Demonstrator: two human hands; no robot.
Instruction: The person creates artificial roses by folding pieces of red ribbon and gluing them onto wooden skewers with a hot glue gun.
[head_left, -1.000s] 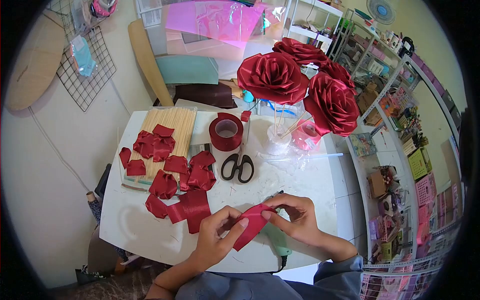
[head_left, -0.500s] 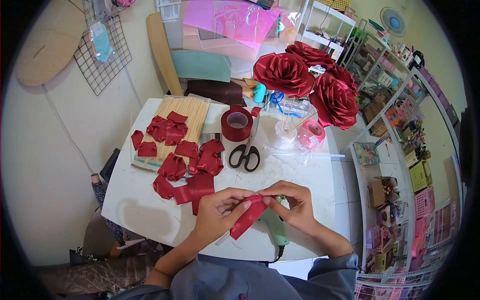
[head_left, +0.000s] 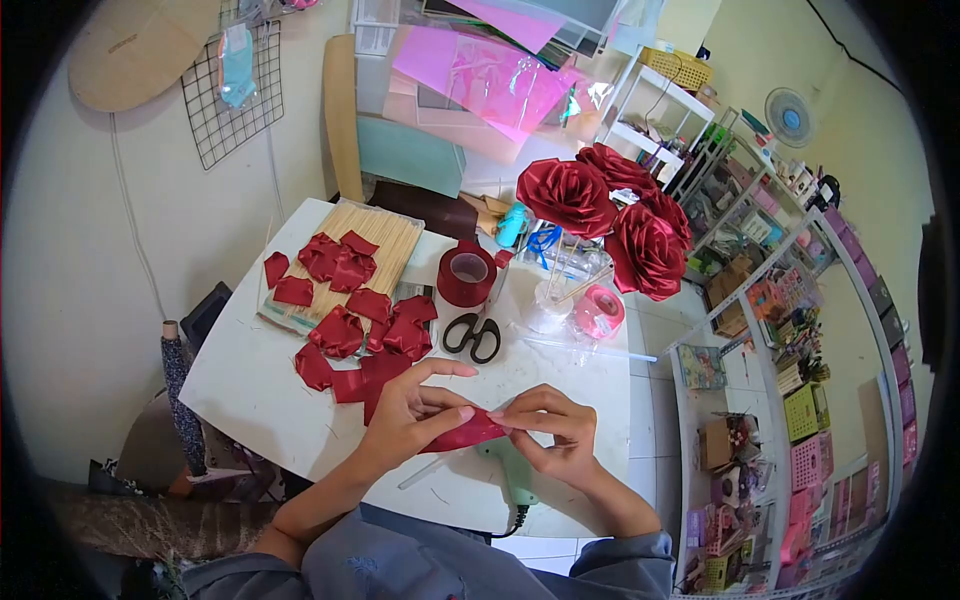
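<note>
A strip of dark red satin ribbon is stretched between my two hands over the front of the white table. My left hand pinches it between thumb and fingers, with the index finger raised off it. At its right end, the thumb and fingertips of my right hand close on the ribbon. Under my right hand lies a pale green glue gun, partly covered, its cord running off the front edge. Black-handled scissors and a roll of red ribbon lie beyond my hands.
Cut red ribbon pieces lie left, some on a bundle of thin wooden sticks. Large red ribbon roses stand on sticks in a white holder, beside a pink tape roll. Crowded shelves line the right.
The ribbon has turned from hanging down at a slant to lying nearly level between my hands. My left index finger has lifted away. The whole view has shifted slightly.
</note>
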